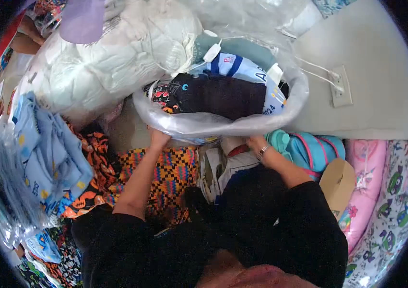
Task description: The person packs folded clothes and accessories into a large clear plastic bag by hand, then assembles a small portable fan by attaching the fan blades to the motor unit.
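A clear plastic bag with a thick rolled rim stands before me, its mouth facing up. Folded clothes fill it: a black garment with a printed end, a light blue printed one and a grey-green one. Below the left side of the rim, my left hand grips the bag; its fingertips are hidden behind the plastic. My right hand, with a watch at the wrist, is closed on the bag's lower right side. Its fingers are partly covered.
A large bag of white padded material lies at the upper left. Folded blue cloth and orange patterned fabric are on my left. To the right are a turquoise bag, pink padded roll and wall outlet with white cables.
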`<state>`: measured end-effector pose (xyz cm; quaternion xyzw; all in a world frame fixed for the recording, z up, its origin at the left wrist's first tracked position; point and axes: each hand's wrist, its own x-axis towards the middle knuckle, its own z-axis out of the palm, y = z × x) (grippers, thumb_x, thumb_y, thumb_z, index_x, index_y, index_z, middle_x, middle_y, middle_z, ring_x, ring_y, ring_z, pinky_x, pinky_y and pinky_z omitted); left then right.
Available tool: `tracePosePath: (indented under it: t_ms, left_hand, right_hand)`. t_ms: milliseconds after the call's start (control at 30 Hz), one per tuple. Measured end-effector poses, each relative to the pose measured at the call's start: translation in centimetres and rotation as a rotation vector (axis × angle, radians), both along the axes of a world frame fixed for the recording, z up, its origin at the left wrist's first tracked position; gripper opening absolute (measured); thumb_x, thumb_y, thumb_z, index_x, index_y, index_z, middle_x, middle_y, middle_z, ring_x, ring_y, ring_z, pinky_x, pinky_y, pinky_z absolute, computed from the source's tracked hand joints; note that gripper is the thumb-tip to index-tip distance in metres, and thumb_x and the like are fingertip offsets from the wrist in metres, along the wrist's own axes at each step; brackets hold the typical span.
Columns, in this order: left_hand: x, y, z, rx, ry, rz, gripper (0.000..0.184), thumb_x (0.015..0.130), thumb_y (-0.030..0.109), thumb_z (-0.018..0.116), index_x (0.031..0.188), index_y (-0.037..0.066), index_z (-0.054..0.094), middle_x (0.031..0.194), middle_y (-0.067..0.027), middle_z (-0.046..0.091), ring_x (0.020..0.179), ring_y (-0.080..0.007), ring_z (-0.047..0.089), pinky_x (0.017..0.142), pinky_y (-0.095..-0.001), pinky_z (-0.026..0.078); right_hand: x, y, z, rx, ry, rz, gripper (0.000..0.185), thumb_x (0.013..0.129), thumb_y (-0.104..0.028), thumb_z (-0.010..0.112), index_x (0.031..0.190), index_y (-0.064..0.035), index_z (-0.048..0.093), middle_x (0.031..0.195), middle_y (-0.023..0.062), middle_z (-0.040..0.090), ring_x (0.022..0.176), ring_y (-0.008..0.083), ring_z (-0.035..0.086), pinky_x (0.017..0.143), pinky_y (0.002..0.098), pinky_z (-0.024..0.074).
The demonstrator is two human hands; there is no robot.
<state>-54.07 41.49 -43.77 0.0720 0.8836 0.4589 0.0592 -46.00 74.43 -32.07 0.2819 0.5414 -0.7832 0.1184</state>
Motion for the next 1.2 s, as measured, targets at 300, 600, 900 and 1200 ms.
tracePosePath:
  t_ms: [300,600,900,1200]
  left_hand:
    - [-1.5,6.1,1.1,0.046,0.258,0.034,0.026,0.078,0.01,0.049,0.102,0.002,0.053,0.099,-0.0155,0.056,0.095,-0.0297,0.05,0.085,-0.0396,0.038]
    - [-3.0,2.5,2.6,-0.209,-0.115,-0.14,0.086,0.065,0.055,0.059,0.126,0.001,0.032,0.128,-0.0244,0.032,0.123,-0.0382,0.021,0.102,-0.0443,0.014]
    - [3.4,-1.8,6.3,0.015,-0.208,0.005,0.105,0.058,0.023,0.075,0.133,0.01,0.002,0.128,-0.0313,0.023,0.116,-0.0421,0.033,0.096,-0.0405,0.03]
    - [4.0,-1.7,12.7,-0.039,0.167,0.163,0.08,0.064,0.029,0.072,0.123,0.001,0.025,0.116,-0.0248,0.04,0.107,-0.0371,0.041,0.09,-0.0397,0.035]
  right_hand:
    - [-8.1,1.6,1.3,0.015,0.048,-0.224,0.032,0.082,-0.017,0.051,0.111,-0.0061,0.045,0.105,0.0084,0.053,0.089,0.0196,0.052,0.075,0.0304,0.044]
    - [-7.1,0.2,1.2,-0.054,0.12,-0.181,0.024,0.082,-0.021,0.053,0.104,-0.0106,0.05,0.092,0.0042,0.057,0.078,0.0172,0.055,0.065,0.029,0.0466]
    - [0.5,-1.5,3.3,1.565,0.506,1.425,0.031,0.074,-0.015,0.052,0.101,0.0009,0.05,0.085,0.0211,0.057,0.078,0.0345,0.057,0.068,0.0403,0.0458]
    - [0.8,-4.9,7.3,1.573,0.688,1.493,0.024,0.075,-0.011,0.046,0.099,-0.0045,0.046,0.069,0.0187,0.057,0.065,0.0334,0.057,0.058,0.0427,0.0454]
